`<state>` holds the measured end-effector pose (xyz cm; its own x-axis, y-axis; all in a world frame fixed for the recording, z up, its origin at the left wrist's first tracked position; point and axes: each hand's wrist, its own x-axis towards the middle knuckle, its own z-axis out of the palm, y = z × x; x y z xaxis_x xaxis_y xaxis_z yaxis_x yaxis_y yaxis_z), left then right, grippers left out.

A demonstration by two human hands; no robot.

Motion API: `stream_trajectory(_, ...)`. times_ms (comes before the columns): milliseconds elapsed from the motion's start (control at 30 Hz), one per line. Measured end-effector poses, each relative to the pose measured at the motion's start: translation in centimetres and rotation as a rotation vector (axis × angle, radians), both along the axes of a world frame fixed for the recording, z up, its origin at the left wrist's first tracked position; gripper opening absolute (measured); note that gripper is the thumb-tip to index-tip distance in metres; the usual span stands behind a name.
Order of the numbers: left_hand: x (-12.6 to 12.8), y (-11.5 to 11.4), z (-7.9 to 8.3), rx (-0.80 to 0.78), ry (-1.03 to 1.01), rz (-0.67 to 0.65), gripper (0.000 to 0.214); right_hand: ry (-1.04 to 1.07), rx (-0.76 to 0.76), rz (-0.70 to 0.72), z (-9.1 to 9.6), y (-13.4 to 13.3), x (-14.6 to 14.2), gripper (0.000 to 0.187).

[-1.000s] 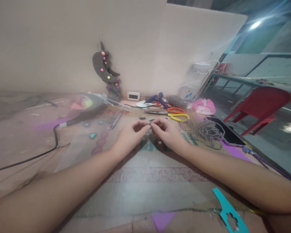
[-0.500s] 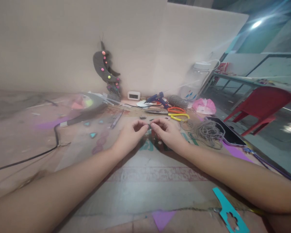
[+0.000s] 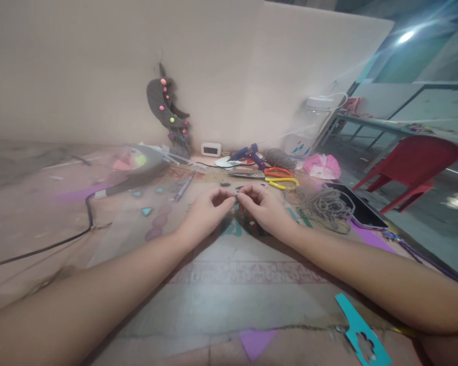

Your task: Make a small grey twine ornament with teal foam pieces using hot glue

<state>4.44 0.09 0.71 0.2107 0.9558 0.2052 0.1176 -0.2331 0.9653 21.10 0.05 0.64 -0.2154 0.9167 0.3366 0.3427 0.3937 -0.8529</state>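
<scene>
My left hand (image 3: 212, 207) and my right hand (image 3: 261, 203) meet over the middle of the cardboard (image 3: 229, 305), fingertips pinched together. Between them is a small dark piece (image 3: 236, 196), mostly covered by the fingers, so its kind does not show. Just beyond the hands lie a small grey piece (image 3: 225, 183) and scissors (image 3: 278, 177) with orange and yellow handles. A pen (image 3: 184, 186) rests left of my left hand, near small teal triangles (image 3: 146, 211). Right of my right hand is a tangle of grey yarn (image 3: 330, 206).
A blue glue gun (image 3: 248, 154), a white digital clock (image 3: 211, 149) and a water jug (image 3: 307, 127) stand along the back. A phone (image 3: 359, 208) lies right, a teal cut-out (image 3: 362, 330) front right. A grey crescent ornament (image 3: 158, 104) hangs on the wall. A black cable (image 3: 57, 246) crosses the left.
My fingertips have come slightly closer together, and less of the small dark piece shows between them. The other things lie where they were.
</scene>
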Motion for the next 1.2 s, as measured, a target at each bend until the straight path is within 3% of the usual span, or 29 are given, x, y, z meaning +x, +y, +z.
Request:
stream_trajectory(133, 0.07, 0.12, 0.0, -0.019, -0.064, 0.023, 0.016, 0.016, -0.007, 0.016, 0.23, -0.2, -0.01, 0.022)
stream_trajectory(533, -0.07, 0.15, 0.16, -0.01, -0.003, 0.007, 0.016, 0.062, -0.033, -0.007, 0.02, 0.01, 0.34, 0.036)
stream_trajectory(733, -0.07, 0.25, 0.19, -0.042, -0.053, 0.042, 0.014, 0.09, -0.053, 0.045, -0.13, 0.37, 0.15, 0.031)
stream_trajectory(1200, 0.06, 0.17, 0.34, -0.053, -0.096, 0.013, 0.014, 0.033, -0.016, 0.02, -0.25, 0.39, 0.17, 0.023)
